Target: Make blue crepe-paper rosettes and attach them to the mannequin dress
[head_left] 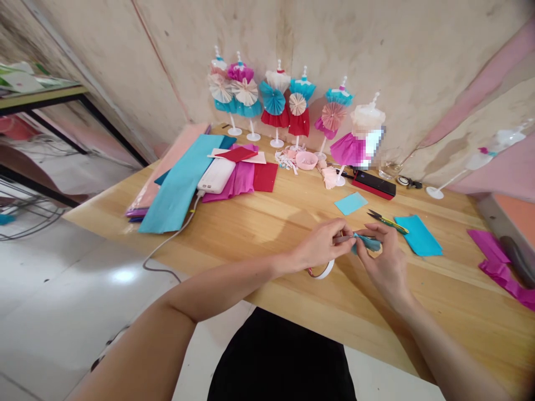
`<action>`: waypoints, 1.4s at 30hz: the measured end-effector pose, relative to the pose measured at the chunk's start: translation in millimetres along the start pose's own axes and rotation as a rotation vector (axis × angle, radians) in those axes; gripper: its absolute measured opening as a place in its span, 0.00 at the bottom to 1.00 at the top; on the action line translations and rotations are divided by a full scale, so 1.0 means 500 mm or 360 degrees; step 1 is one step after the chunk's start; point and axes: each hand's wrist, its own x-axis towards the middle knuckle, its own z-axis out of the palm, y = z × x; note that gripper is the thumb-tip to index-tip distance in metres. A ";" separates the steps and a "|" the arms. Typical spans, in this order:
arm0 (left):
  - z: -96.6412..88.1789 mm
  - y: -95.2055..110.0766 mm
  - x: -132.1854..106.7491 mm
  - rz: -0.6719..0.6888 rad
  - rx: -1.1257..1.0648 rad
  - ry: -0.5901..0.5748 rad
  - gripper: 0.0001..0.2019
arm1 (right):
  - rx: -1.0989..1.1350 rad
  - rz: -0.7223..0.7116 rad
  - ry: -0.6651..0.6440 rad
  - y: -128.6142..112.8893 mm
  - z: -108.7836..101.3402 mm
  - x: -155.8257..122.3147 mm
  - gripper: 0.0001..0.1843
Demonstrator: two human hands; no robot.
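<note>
My left hand (320, 244) grips a thin grey stick (343, 239) and a white tape roll (324, 270) hangs below it. My right hand (384, 262) pinches a small gathered piece of teal crepe paper (368, 242) at the stick's tip. The two hands nearly touch, and the fingers hide part of the paper. To the right lie small yellow-handled snips (387, 221) and a teal paper sheet (418, 236), both just beyond my right hand. A small pale blue paper square (351, 203) lies further up the wooden table (418, 312).
Paper-dressed miniature mannequins (278, 100) stand along the back wall. Crepe paper sheets (179, 184), a white power bank (216, 175) with its cable, a pink bowl (306, 160) and a red-black box (374, 185) occupy the table. Magenta scraps (497, 264) lie at the right.
</note>
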 end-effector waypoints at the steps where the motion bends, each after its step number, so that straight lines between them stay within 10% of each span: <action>1: 0.001 0.000 0.000 -0.0012 -0.0008 0.0006 0.06 | -0.0021 -0.0029 0.0009 0.001 0.001 -0.002 0.20; 12: 0.010 -0.002 -0.001 -0.0323 -0.0490 0.0022 0.05 | -0.0755 -0.0893 -0.0007 0.026 0.008 -0.022 0.21; 28: 0.025 -0.038 0.010 -0.0726 -0.1621 0.0068 0.07 | -0.0754 -0.0775 -0.0076 0.065 0.027 -0.024 0.23; 42: 0.022 -0.048 0.015 -0.0624 -0.1479 -0.0008 0.18 | -0.0704 -0.0706 0.0138 0.059 0.017 -0.017 0.20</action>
